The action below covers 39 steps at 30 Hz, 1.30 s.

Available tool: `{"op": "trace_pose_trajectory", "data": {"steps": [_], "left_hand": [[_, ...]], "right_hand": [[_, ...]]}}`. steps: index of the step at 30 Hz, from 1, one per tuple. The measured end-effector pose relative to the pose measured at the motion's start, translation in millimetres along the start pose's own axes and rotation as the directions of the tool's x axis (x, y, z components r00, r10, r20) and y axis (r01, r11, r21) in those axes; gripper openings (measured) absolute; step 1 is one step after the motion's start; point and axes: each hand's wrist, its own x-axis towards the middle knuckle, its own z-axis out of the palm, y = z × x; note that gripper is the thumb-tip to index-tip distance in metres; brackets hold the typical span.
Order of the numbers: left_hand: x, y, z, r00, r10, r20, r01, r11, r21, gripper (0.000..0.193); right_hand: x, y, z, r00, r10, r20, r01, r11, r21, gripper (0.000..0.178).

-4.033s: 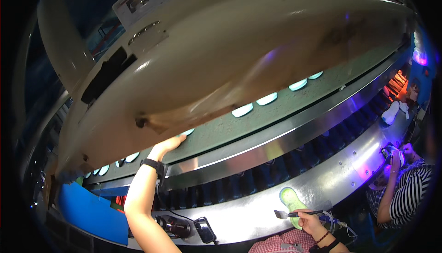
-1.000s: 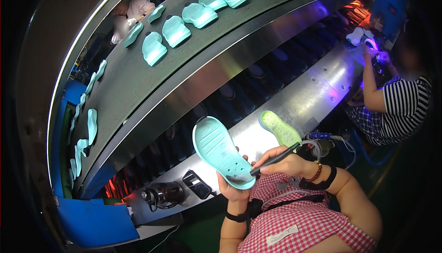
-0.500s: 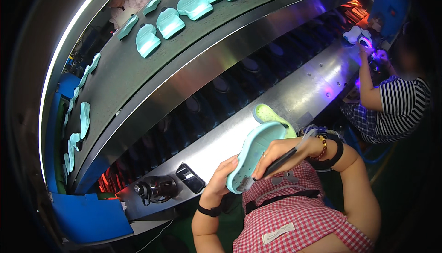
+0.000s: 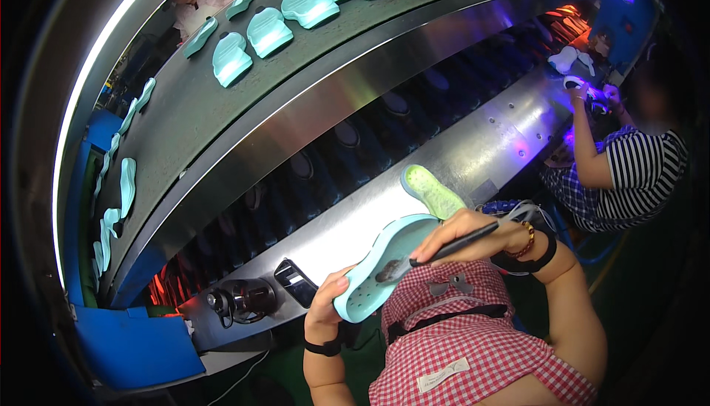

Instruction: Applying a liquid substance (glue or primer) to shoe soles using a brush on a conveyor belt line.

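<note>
My left hand (image 4: 330,299) is closed on the near end of a turquoise shoe sole (image 4: 362,292), which is tilted in front of my apron with its hollow, dotted inside facing up. In my right hand (image 4: 467,234) is a black-handled brush (image 4: 452,245) with a clear tube at its back end. Its dark bristles touch the inside of the sole near the middle. The sole's far end lies partly behind my right fingers. Just beyond it a yellow-green sole (image 4: 435,190) rests on the metal ledge, its near end hidden by my right hand.
A dark conveyor belt (image 4: 185,114) carries several turquoise soles (image 4: 269,32). The metal ledge (image 4: 318,239) holds a phone (image 4: 296,282) and a dark bottle (image 4: 248,300). Blue panels (image 4: 137,347) stand at the left. A co-worker in a striped shirt (image 4: 643,162) handles a shoe under purple light.
The turquoise sole and my left hand have shifted left and the sole now lies flatter. My right hand has raised the brush handle, and the bristles have moved toward the sole's middle.
</note>
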Motion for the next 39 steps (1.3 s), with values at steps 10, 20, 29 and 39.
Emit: {"op": "trace_pose_trajectory", "data": {"steps": [10,20,29,39], "left_hand": [[46,-47,7,0.901,0.319,-0.292,-0.43,0.741,-0.515,0.09],[67,-54,23,0.801,0.427,-0.42,-0.59,0.682,-0.431,0.086],[75,-46,48,0.693,0.49,-0.529,-0.702,0.626,-0.339,0.078],[59,-17,52,0.545,0.753,-0.368,-0.834,0.531,-0.147,0.077]], "right_hand": [[-6,-8,27,0.974,0.123,-0.189,-0.127,0.992,-0.008,0.02],[-9,24,49,0.993,-0.104,-0.062,0.08,0.949,-0.306,0.019],[-2,12,45,0.984,-0.12,-0.128,0.094,0.977,-0.191,0.02],[-12,10,23,0.99,-0.107,0.091,0.109,0.994,-0.019,0.019]]}}
